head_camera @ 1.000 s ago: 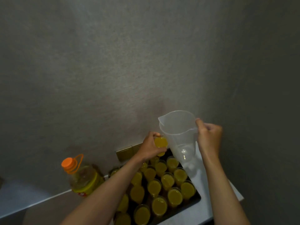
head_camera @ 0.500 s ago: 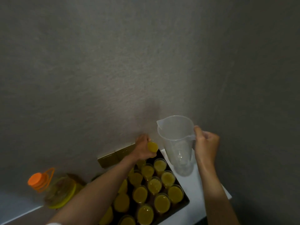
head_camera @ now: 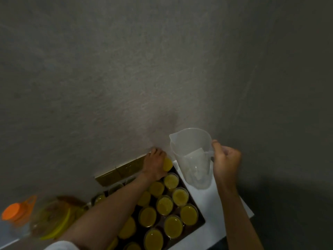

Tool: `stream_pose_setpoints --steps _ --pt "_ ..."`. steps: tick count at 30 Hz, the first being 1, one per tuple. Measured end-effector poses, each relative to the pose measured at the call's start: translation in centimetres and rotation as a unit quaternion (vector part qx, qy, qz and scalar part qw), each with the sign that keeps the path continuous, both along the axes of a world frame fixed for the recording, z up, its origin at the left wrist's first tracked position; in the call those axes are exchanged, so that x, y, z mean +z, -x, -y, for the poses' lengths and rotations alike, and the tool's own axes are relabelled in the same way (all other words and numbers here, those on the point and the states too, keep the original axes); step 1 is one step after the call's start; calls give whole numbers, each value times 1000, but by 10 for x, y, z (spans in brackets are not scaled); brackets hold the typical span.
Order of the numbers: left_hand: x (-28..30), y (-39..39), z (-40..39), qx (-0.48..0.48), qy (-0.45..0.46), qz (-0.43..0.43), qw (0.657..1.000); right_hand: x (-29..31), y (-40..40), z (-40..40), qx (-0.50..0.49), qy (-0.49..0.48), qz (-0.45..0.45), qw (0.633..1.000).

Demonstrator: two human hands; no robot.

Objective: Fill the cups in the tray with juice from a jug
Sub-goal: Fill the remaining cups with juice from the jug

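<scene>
A dark tray (head_camera: pixel 201 221) on the white counter holds several clear cups filled with yellow juice (head_camera: pixel 164 204). My left hand (head_camera: pixel 155 165) grips one juice cup (head_camera: pixel 167 164) at the tray's far corner, close to the wall. My right hand (head_camera: pixel 225 159) holds the handle of a clear plastic jug (head_camera: pixel 191 156), upright above the counter just right of the tray. The jug looks empty. My left forearm hides part of the tray.
A large bottle with an orange cap (head_camera: pixel 16 211) and yellow liquid stands at the left, blurred. A grey wall (head_camera: pixel 144 69) rises right behind the tray. The white counter (head_camera: pixel 225 213) ends close to the right of the tray.
My left hand has lowered the juice cup from beside the jug to the tray's far corner. The jug stayed upright in my right hand. The view has shifted, sliding the bottle left.
</scene>
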State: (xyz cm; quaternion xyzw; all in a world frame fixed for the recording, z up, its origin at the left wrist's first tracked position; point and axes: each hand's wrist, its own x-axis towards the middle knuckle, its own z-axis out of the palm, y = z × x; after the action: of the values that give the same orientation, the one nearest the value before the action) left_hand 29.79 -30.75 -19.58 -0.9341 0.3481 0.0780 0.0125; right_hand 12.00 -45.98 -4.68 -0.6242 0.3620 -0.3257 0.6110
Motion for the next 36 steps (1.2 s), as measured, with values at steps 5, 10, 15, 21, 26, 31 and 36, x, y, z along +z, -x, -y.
stream_pose_setpoints --steps 5,10,15,21,26,31,36 --pt "0 0 8 8 -93 31 995 -9 -3 8 7 0 -28 1000" --pt "5 5 16 20 -167 54 984 -15 -7 13 17 -2 -56 998" --pt "9 9 26 25 -188 33 981 -16 -8 17 21 3 -55 998" --pt "13 10 35 12 -197 30 980 -21 -10 22 18 14 -57 998" --pt "10 11 31 16 -188 22 982 -23 -9 26 24 24 -63 997" --pt "1 10 29 26 -184 -13 982 -24 -7 29 25 18 -62 998" --pt "-3 10 30 36 -179 -29 983 -26 -3 31 24 10 -66 997"
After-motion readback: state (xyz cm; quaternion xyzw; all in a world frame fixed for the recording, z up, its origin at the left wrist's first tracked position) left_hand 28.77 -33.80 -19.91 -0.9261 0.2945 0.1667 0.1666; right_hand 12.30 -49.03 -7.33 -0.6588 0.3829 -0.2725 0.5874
